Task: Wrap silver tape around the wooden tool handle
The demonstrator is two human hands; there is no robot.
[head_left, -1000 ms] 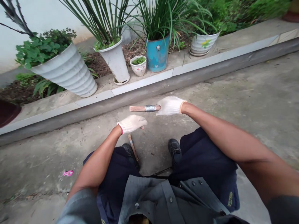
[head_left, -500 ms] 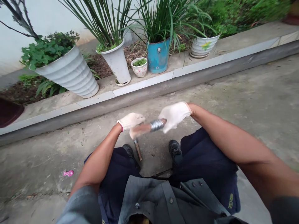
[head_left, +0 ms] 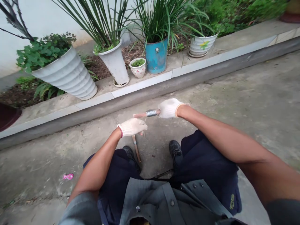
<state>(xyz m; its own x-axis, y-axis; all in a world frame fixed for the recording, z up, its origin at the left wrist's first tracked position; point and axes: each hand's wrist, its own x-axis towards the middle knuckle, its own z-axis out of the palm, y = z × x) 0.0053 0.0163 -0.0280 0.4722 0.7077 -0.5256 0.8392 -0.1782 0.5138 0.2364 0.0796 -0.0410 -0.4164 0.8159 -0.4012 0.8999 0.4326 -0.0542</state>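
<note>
Seated on concrete yard by planter curb w/ blue pot (head_left: 156,56). Gloved right hand (head_left: 169,108) closed round one end of wooden stick (head_left: 142,114) wrapped w/ silver wire coil (head_left: 151,112), held level above shoes. Gloved left hand (head_left: 131,127) just below stick, fingers curled narrow, seemingly pinching thin wire strand. Second stick (head_left: 136,148) on ground underneath.

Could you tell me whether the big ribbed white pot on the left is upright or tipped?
Tipped: the ribbed white pot leans left on the ledge, unlike the upright blue pot.
</note>
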